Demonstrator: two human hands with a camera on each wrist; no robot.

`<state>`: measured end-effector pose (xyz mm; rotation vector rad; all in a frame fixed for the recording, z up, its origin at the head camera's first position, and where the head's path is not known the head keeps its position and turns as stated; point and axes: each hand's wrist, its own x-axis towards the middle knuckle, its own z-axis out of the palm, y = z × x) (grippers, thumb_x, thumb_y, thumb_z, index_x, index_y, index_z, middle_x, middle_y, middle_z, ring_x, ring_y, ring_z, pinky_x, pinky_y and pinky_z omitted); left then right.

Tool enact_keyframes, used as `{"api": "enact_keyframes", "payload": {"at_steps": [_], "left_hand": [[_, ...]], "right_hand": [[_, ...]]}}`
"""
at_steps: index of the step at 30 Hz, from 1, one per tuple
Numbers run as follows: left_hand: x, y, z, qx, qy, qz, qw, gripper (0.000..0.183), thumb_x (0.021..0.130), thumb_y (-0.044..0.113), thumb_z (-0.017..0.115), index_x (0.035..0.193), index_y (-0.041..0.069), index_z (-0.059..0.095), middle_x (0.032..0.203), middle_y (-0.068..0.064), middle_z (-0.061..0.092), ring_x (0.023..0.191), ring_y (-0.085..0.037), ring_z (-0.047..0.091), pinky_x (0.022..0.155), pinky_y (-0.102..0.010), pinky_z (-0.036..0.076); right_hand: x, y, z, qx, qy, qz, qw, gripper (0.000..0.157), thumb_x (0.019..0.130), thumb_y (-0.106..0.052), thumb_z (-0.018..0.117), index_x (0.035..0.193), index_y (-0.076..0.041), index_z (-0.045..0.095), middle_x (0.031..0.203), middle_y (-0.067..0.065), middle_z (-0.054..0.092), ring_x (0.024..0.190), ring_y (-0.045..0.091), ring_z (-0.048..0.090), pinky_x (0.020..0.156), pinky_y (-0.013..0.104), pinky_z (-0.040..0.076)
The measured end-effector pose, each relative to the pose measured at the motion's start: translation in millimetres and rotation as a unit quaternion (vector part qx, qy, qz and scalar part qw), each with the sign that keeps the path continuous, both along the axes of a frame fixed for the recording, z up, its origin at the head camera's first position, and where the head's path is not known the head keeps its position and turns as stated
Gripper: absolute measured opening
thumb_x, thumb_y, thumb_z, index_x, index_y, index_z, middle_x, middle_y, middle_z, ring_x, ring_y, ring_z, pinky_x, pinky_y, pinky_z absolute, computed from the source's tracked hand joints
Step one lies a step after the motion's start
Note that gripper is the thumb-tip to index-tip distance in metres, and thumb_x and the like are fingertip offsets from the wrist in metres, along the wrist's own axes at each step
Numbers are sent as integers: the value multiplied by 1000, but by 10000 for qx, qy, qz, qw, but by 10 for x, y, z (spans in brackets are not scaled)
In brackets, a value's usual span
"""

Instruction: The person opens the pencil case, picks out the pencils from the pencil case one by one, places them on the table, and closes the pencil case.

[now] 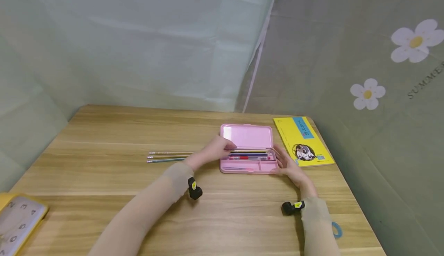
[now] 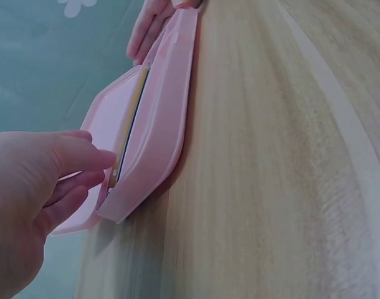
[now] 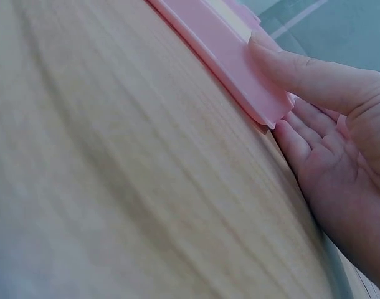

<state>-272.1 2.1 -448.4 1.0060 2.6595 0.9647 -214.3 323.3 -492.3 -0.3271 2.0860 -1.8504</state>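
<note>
Pale, creased cloth (image 1: 156,48) hangs behind a smooth, wood-grained table (image 1: 104,194). Between the hands lies a rectangular pink pencil case (image 1: 267,166), its glossy lid (image 1: 248,136) back; the right hand (image 1: 290,168) grips the adjacent end, where firm bracing should help. The left hand (image 1: 216,148), loosely bent, is at the slim pencils (image 2: 133,115) inside, contact uncertain; laying these flat and parallel would probably suit. Three loose pencils (image 1: 166,157) lie left of that hand.

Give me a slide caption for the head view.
Right hand holds an open pink pencil case, left hand at its pencils.
</note>
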Motion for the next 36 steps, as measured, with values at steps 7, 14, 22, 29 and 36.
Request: {"api": "enact_keyframes", "payload": {"at_steps": [7,14,22,29,36], "left_hand": [[19,32,-1,-184,251,-95,9995,29,82,-7,63,109,-1,73,108,-13,74,105,-24,68,95,-36,54],[30,49,-1,-314,140,9,9994,28,85,-6,63,111,0,73,110,-12,73,108,-23,68,96,-35,54],[9,67,-17,-380,210,66,9990,28,85,-7,63,110,1,73,109,-11,73,108,-23,68,96,-35,53],[26,87,2,-320,156,98,9993,27,86,-7,62,110,-1,73,109,-12,73,108,-23,67,96,-36,53],[18,100,4,-324,126,120,9993,29,84,-9,61,110,-1,72,108,-12,74,102,-21,68,93,-35,55]], "right_hand": [[8,-9,4,-9,-2,-7,10000,102,82,7,70,158,-13,5,166,7,0,152,29,1,111,11,26],[24,-19,11,-45,-10,9,10000,103,81,6,70,158,-11,3,166,9,0,152,30,2,110,9,27],[25,-24,28,-58,19,-13,10000,104,81,7,70,158,-11,3,166,9,0,152,30,2,109,9,27],[24,-21,30,-47,3,-2,10000,103,81,6,71,158,-11,3,166,9,0,152,30,1,110,9,27],[22,-29,38,-16,-39,-15,10000,104,81,6,71,158,-12,4,166,7,0,152,29,1,110,11,28]]}}
